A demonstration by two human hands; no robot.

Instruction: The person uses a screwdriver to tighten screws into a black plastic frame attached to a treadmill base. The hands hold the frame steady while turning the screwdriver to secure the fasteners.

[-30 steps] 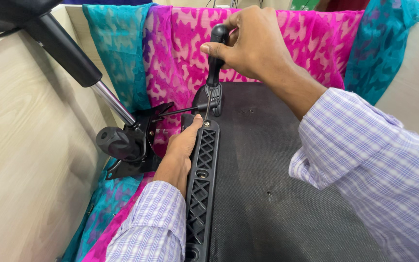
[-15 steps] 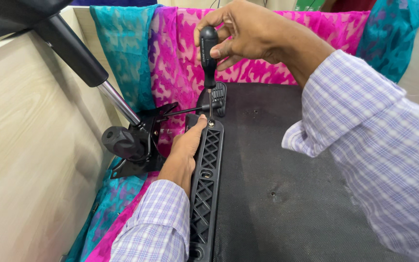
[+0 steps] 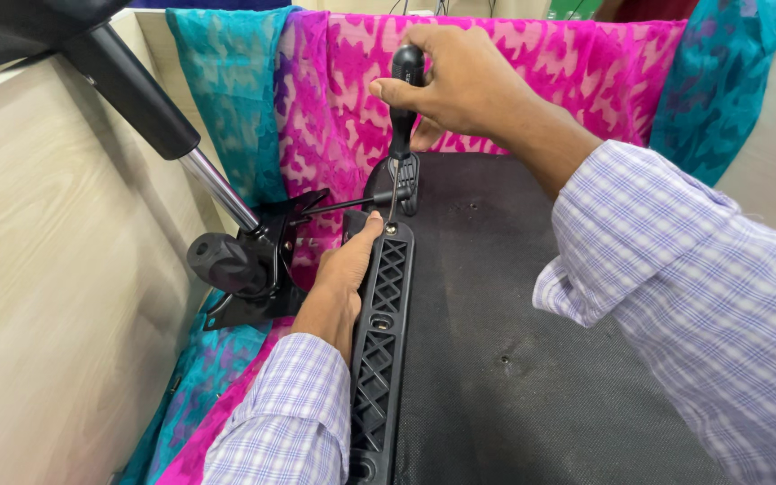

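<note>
My right hand (image 3: 460, 85) grips the black handle of a screwdriver (image 3: 403, 99) held upright; its thin shaft runs down to a screw hole at the top of a black lattice-patterned plastic arm bracket (image 3: 381, 341). That bracket lies along the left edge of a black fabric-covered chair seat underside (image 3: 532, 359). My left hand (image 3: 341, 278) rests against the bracket's left side, thumb tip beside the screw hole, holding it in place.
A black chair mechanism with a round knob (image 3: 226, 265) and a chrome-and-black gas cylinder (image 3: 163, 126) sits at the left. Pink and teal patterned cloth (image 3: 334, 99) lies beneath and behind. Light wood panels (image 3: 56, 296) rise on both sides.
My right hand lifted the screwdriver from a lower grip, then brought it upright with the tip down on the bracket's top screw hole. My left hand stayed on the bracket.
</note>
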